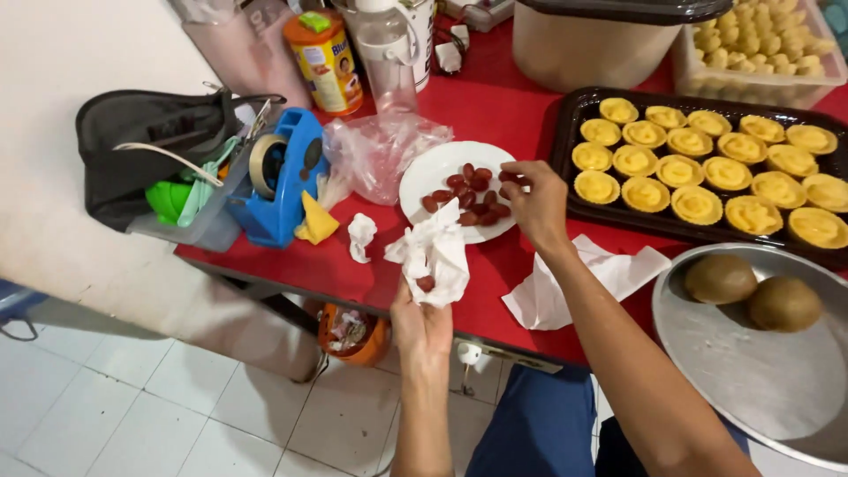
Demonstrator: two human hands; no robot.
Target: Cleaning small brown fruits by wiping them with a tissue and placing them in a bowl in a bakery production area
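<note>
The red fruit pieces [468,196] lie in a small heap on a white plate [435,174], which sits on the red worktop [495,97] near its front edge. The right hand [534,201] reaches over the right rim of the plate, and its fingertips [512,177] pinch one piece in a closed grip. The left hand [422,325] is below the front edge of the worktop and holds up a crumpled white tissue [437,252], its grip closed on it, with one red piece resting in the folds. It looks like the drying step: each piece goes from plate to tissue. The next move would call for a light, careful pinch, as the pieces look small and slippery. Just right of the plate stands a dark tray of yellow tart shells [698,168]. A flat tissue [565,287] lies by the front edge, and a round metal tray [751,371] with two brown fruits [751,291] sits at the right.
</note>
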